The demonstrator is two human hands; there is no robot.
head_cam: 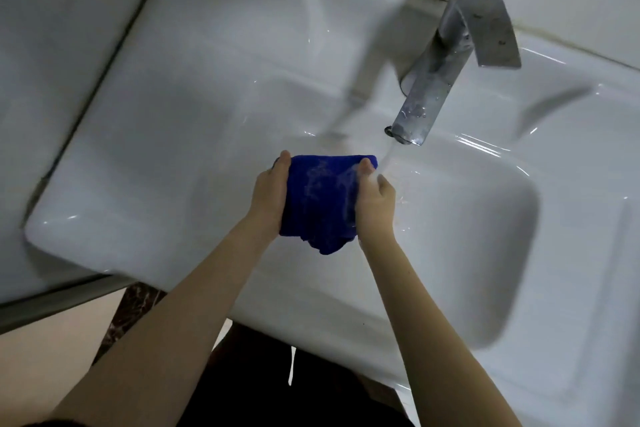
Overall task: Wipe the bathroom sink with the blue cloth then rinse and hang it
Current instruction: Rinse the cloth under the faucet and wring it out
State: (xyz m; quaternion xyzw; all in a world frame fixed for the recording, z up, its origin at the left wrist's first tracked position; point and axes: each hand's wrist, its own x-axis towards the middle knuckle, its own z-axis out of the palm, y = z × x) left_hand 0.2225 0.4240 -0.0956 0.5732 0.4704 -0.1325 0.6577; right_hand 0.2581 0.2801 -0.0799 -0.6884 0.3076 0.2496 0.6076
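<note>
Blue cloth (317, 205): folded and bunched, held above the sink basin, just near and left of the faucet spout. Its right part has a wet sheen, and its lower edge hangs loose between the wrists.
Left hand (268, 199): grips the cloth's left edge, thumb at the far corner, fingers hidden behind the fabric.
Right hand (377, 205): grips the cloth's right edge, thumb on the front face.
Hands: apart, with the cloth spanning between them.
Faucet (446, 63): angular metal, mounted on the far rim.
Water stream (388, 156): runs from the spout onto the right hand and the cloth's far right corner.
Sink (173, 149): white and glossy, with a flat ledge at left.
Floor (52, 357): pale, near left, below the sink edge.
</note>
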